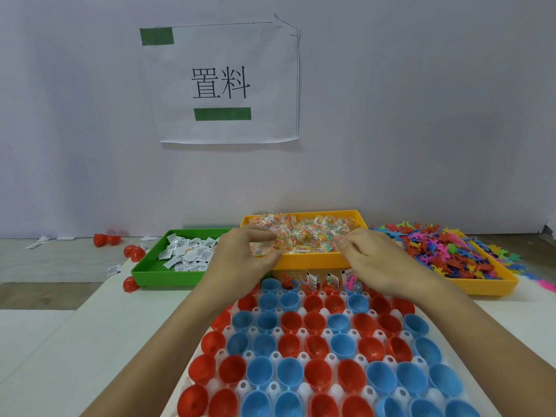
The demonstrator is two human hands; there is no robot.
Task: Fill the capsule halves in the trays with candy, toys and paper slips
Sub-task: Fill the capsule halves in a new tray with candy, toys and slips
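Left hand (240,260): pinching a little clear candy packet (262,250) full of rainbow beads, right at the yellow bin's (313,257) front edge.
Right hand (380,260): fingers curled in; can't tell if it's holding anything.
Candy: heap of crinkly see-through packets just past both hands.
Paper slips (188,251): white printed tabs in the green bin (156,273), left of the left hand.
Toys (451,251): neon figures, right of the right hand.
Capsule halves (316,350): shiny red and blue cups in a white tray (331,361) under the wrists; a few in the far row are filled.
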